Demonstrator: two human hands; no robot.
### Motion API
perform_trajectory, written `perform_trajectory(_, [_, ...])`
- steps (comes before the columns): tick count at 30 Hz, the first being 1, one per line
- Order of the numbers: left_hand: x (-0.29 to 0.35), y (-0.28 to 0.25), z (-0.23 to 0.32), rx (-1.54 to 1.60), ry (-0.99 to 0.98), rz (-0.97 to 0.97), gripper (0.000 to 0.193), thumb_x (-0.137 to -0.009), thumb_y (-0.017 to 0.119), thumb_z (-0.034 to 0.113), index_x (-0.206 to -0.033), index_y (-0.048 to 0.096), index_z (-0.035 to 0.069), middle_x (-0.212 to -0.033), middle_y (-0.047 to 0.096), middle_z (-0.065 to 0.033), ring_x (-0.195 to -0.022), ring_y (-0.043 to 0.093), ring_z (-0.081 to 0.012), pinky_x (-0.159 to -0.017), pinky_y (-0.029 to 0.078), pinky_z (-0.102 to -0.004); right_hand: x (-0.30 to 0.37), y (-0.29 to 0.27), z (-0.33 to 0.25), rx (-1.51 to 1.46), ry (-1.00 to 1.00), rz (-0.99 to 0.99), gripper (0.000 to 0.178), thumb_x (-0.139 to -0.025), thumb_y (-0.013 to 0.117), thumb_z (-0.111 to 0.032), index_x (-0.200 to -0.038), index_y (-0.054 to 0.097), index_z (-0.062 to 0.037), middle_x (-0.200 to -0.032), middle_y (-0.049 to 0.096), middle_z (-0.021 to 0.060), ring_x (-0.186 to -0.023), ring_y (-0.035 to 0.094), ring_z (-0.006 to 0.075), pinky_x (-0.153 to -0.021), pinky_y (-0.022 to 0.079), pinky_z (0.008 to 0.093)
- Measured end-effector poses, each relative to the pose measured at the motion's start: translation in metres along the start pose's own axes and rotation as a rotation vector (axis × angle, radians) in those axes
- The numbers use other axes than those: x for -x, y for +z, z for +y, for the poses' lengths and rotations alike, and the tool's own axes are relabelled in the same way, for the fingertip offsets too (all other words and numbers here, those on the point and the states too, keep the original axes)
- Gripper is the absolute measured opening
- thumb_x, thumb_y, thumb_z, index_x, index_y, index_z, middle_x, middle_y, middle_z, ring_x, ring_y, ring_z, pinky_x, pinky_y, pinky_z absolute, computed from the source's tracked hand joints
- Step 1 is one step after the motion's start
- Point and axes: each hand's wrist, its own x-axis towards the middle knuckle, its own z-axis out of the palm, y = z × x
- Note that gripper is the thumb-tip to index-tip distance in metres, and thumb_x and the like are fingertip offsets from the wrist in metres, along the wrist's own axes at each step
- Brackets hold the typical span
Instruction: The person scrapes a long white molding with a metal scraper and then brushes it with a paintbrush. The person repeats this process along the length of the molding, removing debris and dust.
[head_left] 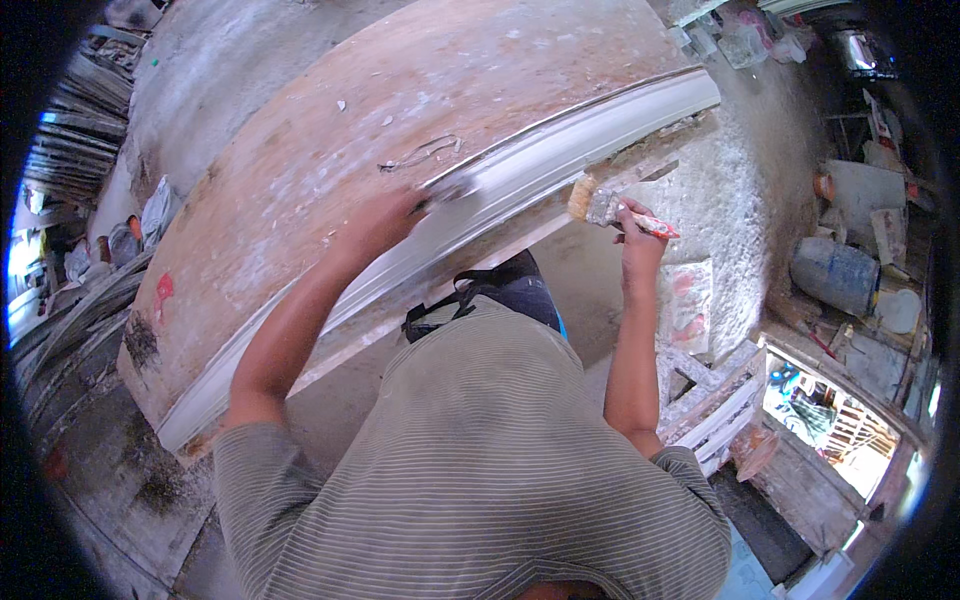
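Moulding on bench, under left hand, fingers flat on it. Right hand just beside, gripping brush. Risk: pressing too hard, cracking it.

Head camera looks steeply down, close over the worktable.

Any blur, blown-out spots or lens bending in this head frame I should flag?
Head view: the left hand on the long white moulding is smeared by motion; the right hand holding the paintbrush is sharper; the doorway at lower right is overexposed; the board's straight edges bow strongly toward the dark rim.
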Motion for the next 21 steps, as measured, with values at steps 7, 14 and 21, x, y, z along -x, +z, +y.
perform_trajectory(7, [-0.242,0.03,0.119,0.023,0.208,0.147,0.023,-0.092,0.06,0.024,-0.106,0.066,0.006,-0.101,0.068,-0.0197,-0.094,0.066,-0.0399,-0.08,0.053,-0.0492,-0.048,-0.004,-0.028,0.071,-0.05,-0.035,0.023,-0.09,0.072,-0.017,-0.108,0.07,-0.0032,-0.096,0.071,0.0032,-0.081,0.066,0.01,-0.058,0.048,0.0245])
perform_trajectory(14, [-0.153,0.025,0.063,0.037,0.017,-0.002,0.029,-0.094,0.062,0.029,-0.118,0.064,0.012,-0.117,0.065,-0.0173,-0.102,0.064,-0.0366,-0.084,0.052,-0.0482,-0.096,0.008,-0.025,-0.067,-0.043,-0.044,0.02,-0.092,0.068,-0.011,-0.11,0.069,-0.0023,-0.099,0.069,0.0051,-0.087,0.063,0.009,-0.069,0.05,0.0231])
perform_trajectory(21, [0.084,-0.008,0.021,0.101,-0.392,0.189,0.03,-0.091,0.07,0.019,-0.119,0.064,0.009,-0.104,0.065,-0.0141,-0.094,0.066,-0.0313,-0.081,0.052,-0.0377,-0.03,0.157,-0.038,-0.207,-0.564,-0.846,0.022,-0.087,0.07,-0.015,-0.108,0.072,-0.0057,-0.104,0.072,0.0108,-0.099,0.067,0.0214,-0.09,0.051,0.0343])
